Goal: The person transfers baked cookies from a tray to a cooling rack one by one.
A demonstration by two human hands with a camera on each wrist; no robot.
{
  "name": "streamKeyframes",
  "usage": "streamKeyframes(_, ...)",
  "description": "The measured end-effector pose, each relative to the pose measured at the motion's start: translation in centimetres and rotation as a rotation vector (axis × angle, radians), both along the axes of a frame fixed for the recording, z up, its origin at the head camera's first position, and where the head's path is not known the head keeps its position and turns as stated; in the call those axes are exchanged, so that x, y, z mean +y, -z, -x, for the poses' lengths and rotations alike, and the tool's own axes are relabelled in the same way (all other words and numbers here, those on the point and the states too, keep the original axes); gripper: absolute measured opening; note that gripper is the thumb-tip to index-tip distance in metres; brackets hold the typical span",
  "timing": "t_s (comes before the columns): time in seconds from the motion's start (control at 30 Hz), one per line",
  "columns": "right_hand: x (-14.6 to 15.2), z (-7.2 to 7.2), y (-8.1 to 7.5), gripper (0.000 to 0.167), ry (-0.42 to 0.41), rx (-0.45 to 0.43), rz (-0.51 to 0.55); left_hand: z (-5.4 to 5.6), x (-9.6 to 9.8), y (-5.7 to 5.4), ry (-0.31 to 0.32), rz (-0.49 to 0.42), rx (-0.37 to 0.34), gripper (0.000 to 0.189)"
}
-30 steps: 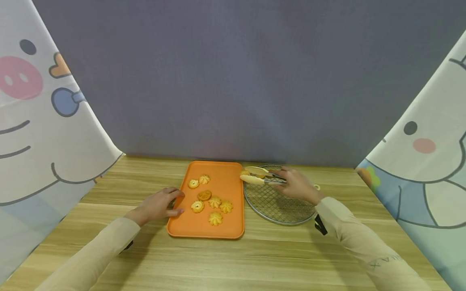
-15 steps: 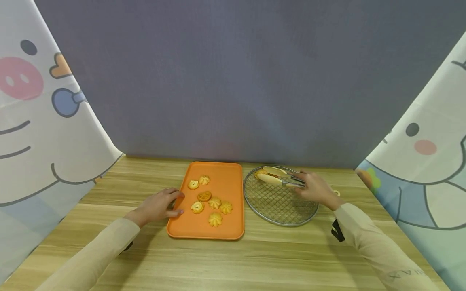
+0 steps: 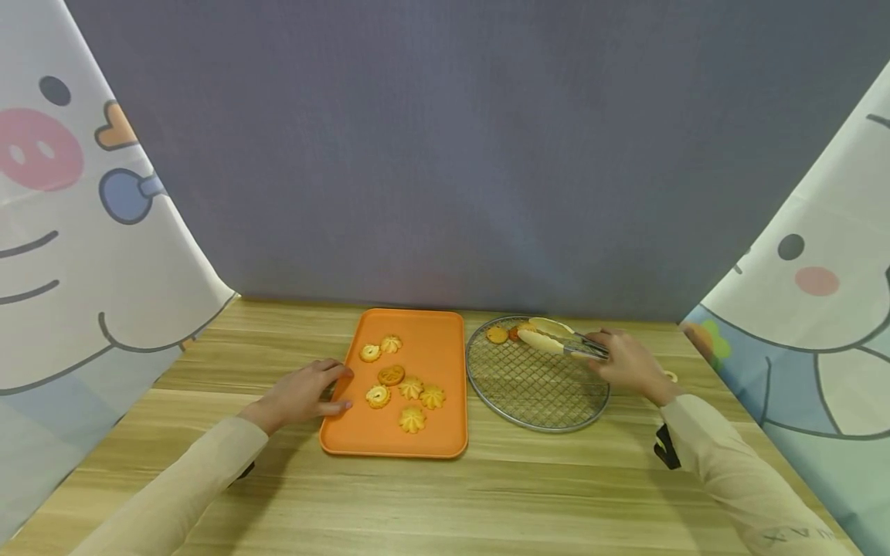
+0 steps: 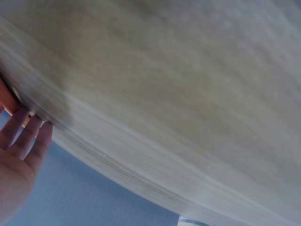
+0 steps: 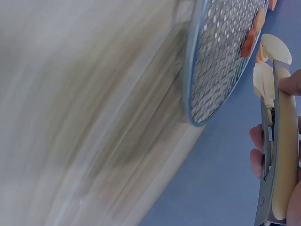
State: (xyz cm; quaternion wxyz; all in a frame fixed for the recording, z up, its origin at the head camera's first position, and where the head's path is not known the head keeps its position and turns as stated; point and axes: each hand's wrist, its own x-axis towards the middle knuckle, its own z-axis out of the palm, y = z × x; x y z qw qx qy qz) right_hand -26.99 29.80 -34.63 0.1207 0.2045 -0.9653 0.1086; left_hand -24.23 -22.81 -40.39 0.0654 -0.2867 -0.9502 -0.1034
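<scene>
My right hand [image 3: 629, 363] holds a pair of tongs [image 5: 282, 141] with cream tips and a metal body. Over the back of the round wire rack [image 3: 535, 394], a yellow cookie [image 5: 261, 52] shows at the tips. Left of them on the rack lie a pale round cookie [image 3: 497, 334] and a reddish-brown one [image 5: 248, 43]. My left hand [image 3: 302, 392] touches the left edge of an orange tray [image 3: 434, 340], its fingers [image 4: 42, 143] fairly straight. Several flower-shaped cookies [image 3: 412, 419] and a brown oval cookie [image 3: 391, 375] lie on the tray.
Tray and rack stand side by side on a wood-grain table [image 3: 445, 502]. Behind them rises a grey panel [image 3: 445, 154]. Cartoon-printed cloths hang at the left [image 3: 62, 255] and right [image 3: 806, 340]. A cream ring [image 3: 670, 376] shows beside my right wrist.
My right hand has moved right with the tongs, from beside the tray's right edge to over the rack, the cookie at their tips. Rack cookies came into view. My left hand stays put.
</scene>
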Motion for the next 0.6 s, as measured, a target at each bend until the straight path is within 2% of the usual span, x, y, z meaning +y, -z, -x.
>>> streamKeyframes(0.6,2.3,-0.3,0.7,0.041,0.076,0.023,-0.040,-0.1,0.0,0.0,0.001,-0.001,0.003,0.050)
